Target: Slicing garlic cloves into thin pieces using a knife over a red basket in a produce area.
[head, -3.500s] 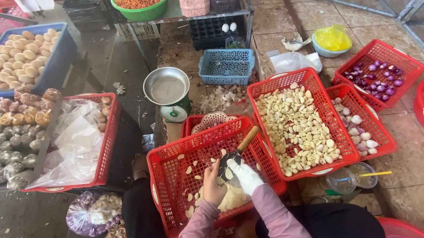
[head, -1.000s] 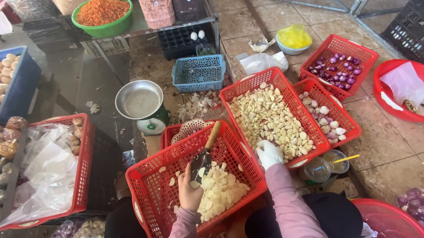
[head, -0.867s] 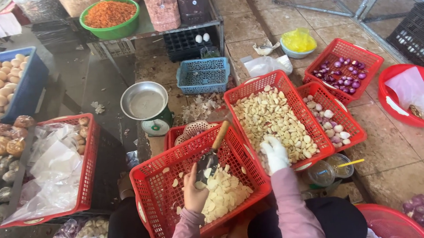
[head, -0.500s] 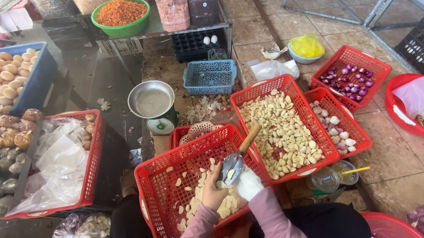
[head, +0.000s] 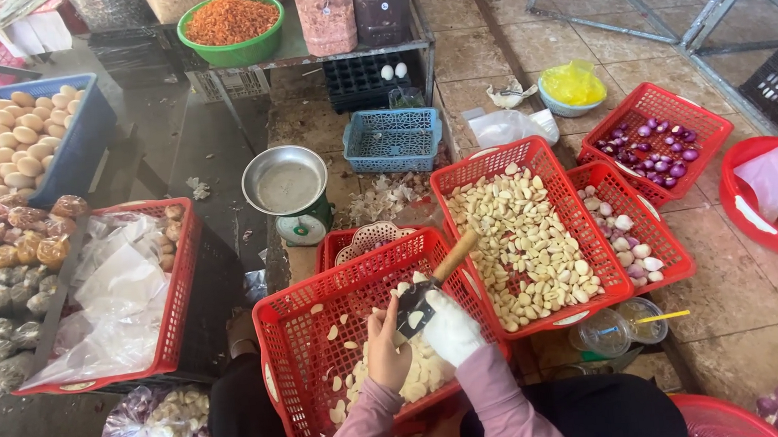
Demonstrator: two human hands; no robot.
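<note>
- The left hand (head: pixel 387 348) is pinching a garlic clove (head: pixel 414 319) over the near red basket (head: pixel 297 343), fingers closed around it.
- The right hand (head: pixel 450 328), in a white glove, is gripping a knife (head: pixel 437 279) with a wooden handle, its blade touching the clove.
- Peeled garlic is lying in a pile (head: pixel 410 381) under both hands.
- A fuller basket of garlic (head: pixel 523 236) is sitting just right of it, on the floor.
- A metal scale (head: pixel 286 185) is standing farther away, left of the fuller basket.
</note>
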